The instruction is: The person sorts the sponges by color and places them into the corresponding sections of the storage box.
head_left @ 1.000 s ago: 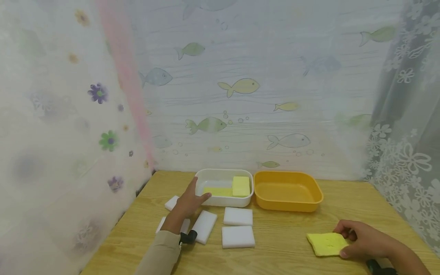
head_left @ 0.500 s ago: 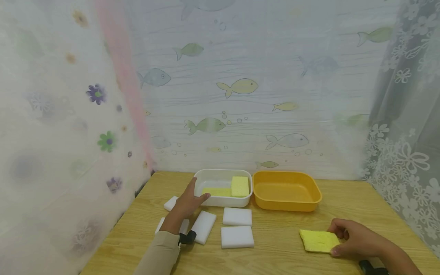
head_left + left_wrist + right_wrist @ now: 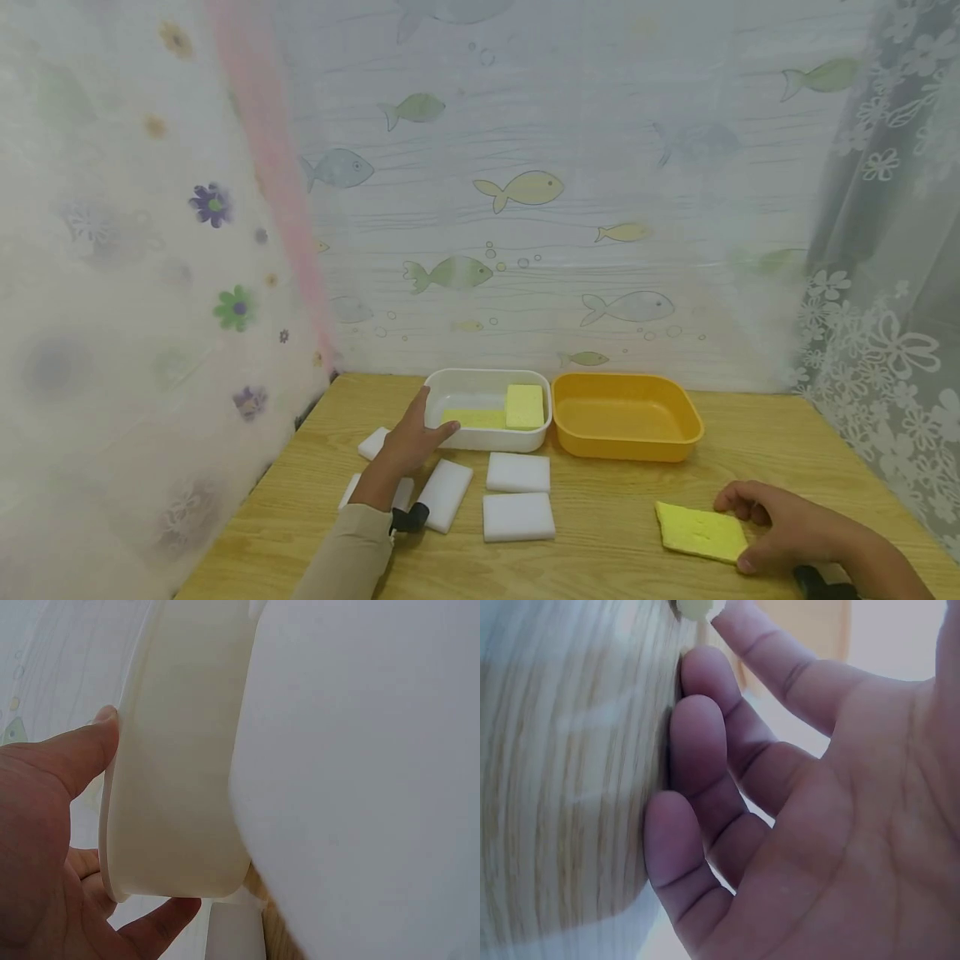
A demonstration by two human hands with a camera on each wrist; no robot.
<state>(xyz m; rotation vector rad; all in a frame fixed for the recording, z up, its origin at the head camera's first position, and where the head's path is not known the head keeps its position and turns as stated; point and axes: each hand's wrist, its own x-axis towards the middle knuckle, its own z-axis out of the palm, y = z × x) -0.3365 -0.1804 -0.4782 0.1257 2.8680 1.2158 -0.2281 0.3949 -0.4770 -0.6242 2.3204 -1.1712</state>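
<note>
My left hand [image 3: 412, 440] holds the front left corner of a white plastic basin [image 3: 442, 439]; in the left wrist view the thumb touches its rim and the fingers bend around its wall [image 3: 180, 757]. Two yellow sponges [image 3: 524, 407] are inside that basin, one flat and one leaning at the right end. At the front right, my right hand [image 3: 795, 527] holds a flat yellow sponge [image 3: 701, 532] by its right end, thumb on the near corner. In the right wrist view only a bit of this sponge [image 3: 697, 606] shows, while the other fingertips rest on the table.
An orange basin [image 3: 628, 450] stands right beside the white one. Several white sponges [image 3: 517, 517] lie on the wooden table [image 3: 600, 517] in front of and left of the basins, some partly behind the left forearm. A patterned curtain [image 3: 540, 275] hangs behind.
The right hand and yellow sponge shifted left, then the sponge turned slightly, its right end coming nearer me. The left hand stays on the white basin.
</note>
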